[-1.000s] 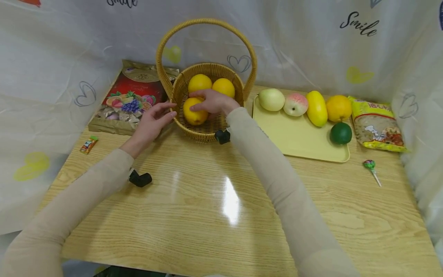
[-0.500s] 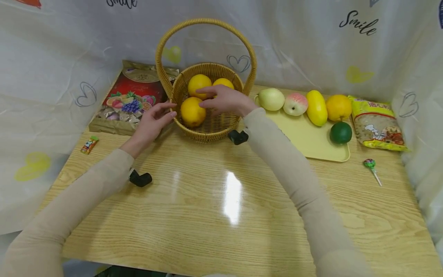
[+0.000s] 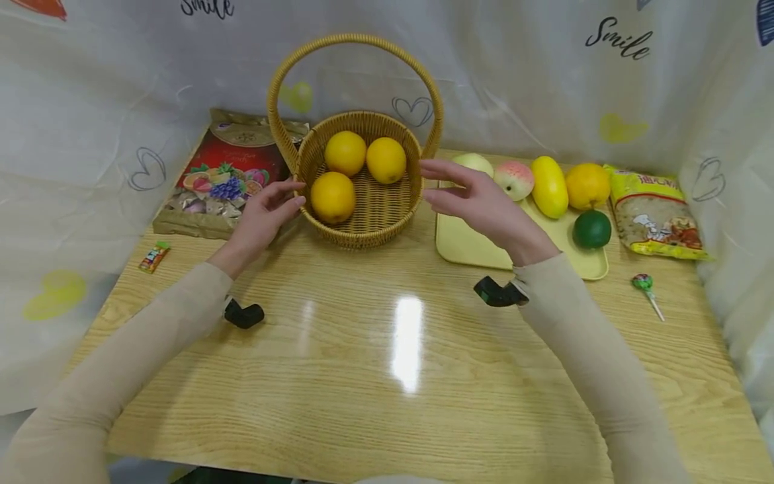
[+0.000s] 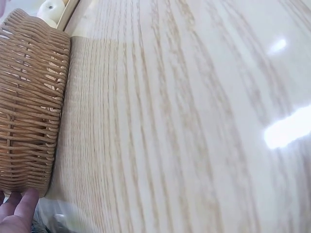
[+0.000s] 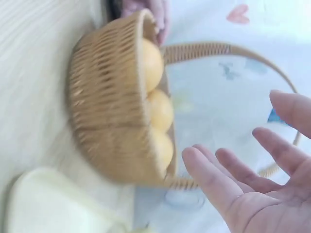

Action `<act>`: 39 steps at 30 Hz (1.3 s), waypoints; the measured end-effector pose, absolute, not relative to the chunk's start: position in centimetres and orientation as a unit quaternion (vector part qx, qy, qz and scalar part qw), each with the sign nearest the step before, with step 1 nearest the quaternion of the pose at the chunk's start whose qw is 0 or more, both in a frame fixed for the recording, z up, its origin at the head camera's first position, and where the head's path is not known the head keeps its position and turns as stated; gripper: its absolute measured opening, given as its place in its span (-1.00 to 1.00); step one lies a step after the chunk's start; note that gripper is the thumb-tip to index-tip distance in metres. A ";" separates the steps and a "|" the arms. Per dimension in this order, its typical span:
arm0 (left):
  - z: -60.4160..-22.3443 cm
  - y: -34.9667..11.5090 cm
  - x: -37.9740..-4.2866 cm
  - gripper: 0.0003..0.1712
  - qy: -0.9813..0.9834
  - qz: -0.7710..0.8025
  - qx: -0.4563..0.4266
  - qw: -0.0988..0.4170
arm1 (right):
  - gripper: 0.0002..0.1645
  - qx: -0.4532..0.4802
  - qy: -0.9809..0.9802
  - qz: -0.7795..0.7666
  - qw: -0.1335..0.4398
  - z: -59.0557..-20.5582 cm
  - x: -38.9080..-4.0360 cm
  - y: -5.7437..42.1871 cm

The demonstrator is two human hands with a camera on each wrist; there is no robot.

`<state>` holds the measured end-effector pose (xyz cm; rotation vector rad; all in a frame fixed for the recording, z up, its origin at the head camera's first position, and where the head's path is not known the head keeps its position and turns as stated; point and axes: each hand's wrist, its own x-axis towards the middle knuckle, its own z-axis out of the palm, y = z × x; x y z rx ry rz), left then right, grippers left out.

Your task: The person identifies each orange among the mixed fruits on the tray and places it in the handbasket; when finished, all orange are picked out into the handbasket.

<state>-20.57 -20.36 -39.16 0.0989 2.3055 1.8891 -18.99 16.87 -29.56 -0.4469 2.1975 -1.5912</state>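
Three oranges lie in the round wicker basket, which stands upright with its tall handle raised. At the basket's left side rests my left hand, its fingertips touching the rim. In the left wrist view the fingers lie against the woven wall. My right hand hovers just off the basket's right side, above the yellow tray, holding nothing. In the right wrist view its fingers are spread and relaxed, and the oranges show over the basket rim.
On the tray are a pale pear, a peach, a yellow oblong fruit, an orange and a dark green fruit. Nearby are a yellow food bag, lollipop, red candy bag and small candy.
My right hand has let go of the front orange and moved right, out of the basket to above the tray. That orange has settled slightly leftward. My left hand has stayed at the rim.
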 end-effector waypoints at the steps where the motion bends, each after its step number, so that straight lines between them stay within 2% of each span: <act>1: -39.2 -20.3 -20.6 -0.43 0.771 0.631 0.032 0.081 | -0.31 -0.148 0.780 -0.579 0.189 -29.9 -18.6 17.5; 9: -39.4 -20.3 -20.7 -0.42 0.766 0.636 0.031 0.084 | -0.28 -0.078 0.767 -0.616 0.161 -32.4 -16.2 22.0; 13: -39.2 -20.3 -20.5 -0.41 0.768 0.634 0.031 0.083 | -0.28 -0.028 0.751 -0.646 0.135 -32.9 -16.3 24.5; 21: -39.2 -20.3 -20.5 -0.40 0.770 0.632 0.034 0.082 | -0.28 0.110 0.648 -0.753 -0.027 -32.7 -18.2 31.6; 25: -38.9 -20.2 -20.4 -0.42 0.770 0.632 0.033 0.086 | -0.26 0.174 0.648 -0.739 -0.066 -32.3 -19.1 35.0; 31: -37.4 -19.8 -19.5 -0.44 0.767 0.634 0.033 0.091 | -0.19 0.219 0.705 -0.674 -0.038 -32.4 -20.1 38.5; 39: -37.2 -19.6 -19.3 -0.44 0.767 0.635 0.033 0.090 | -0.11 0.184 0.755 -0.628 0.046 -33.7 -21.7 40.8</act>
